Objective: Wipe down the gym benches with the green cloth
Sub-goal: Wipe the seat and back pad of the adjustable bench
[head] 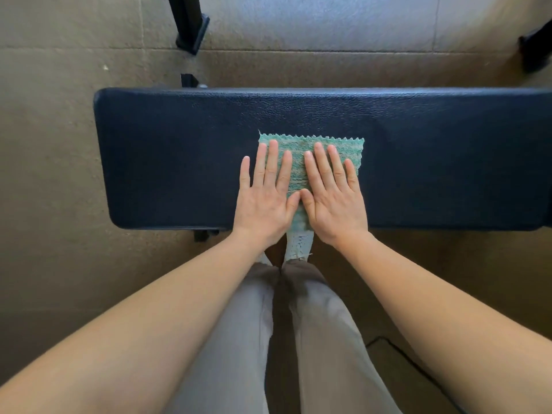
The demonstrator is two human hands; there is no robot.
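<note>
the green cloth (298, 162) is lying flat on the dark bench pad (179, 150), abt mid-width, w/ its near end hanging over the pad's front edge. the left hand (264, 198) and right hand (334, 201) are both pressing down on it, fingers straight & spread, not gripping anything. thumbs are touching at the cloth's centre. the person is standing on the tan floor (53, 174) in grey trousers (322, 339).

Tan, rough floor (59, 150) with faint seams, paler with light at the far side. Black metal leg (191, 28) far left; dark foot (534, 52) far right.
</note>
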